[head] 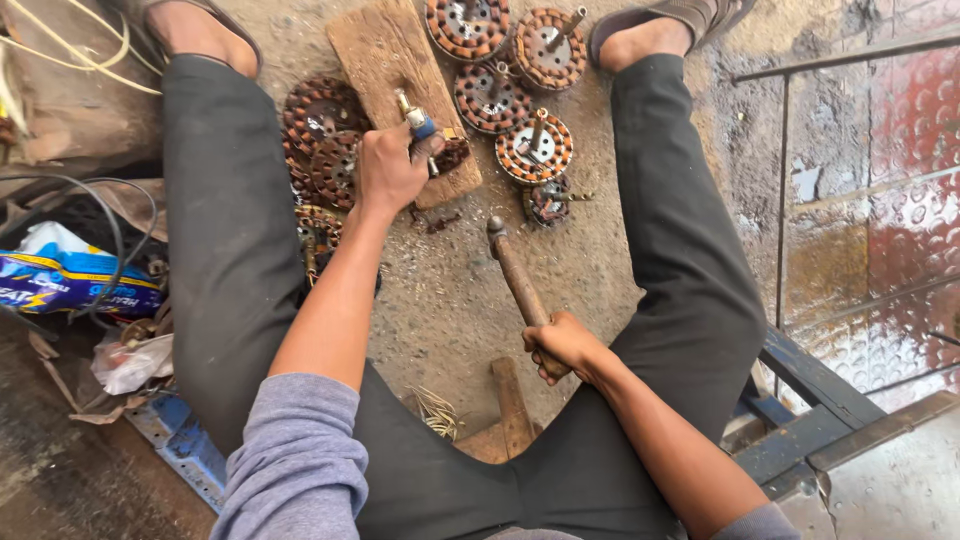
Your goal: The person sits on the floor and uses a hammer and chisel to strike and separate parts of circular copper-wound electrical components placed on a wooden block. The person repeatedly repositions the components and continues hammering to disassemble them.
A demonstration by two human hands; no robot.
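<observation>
Between the person's knees, the left hand is pinning a small copper-wound core to the wooden block, fingers closed on a chisel at its eleven o'clock; dense, rigid metal, probably heavy. Right hand is clenching the hammer low on its handle

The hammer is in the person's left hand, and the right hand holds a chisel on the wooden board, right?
Not quite. In the head view the hammer is in the right hand, and the left hand holds the chisel on the wooden board.
</observation>
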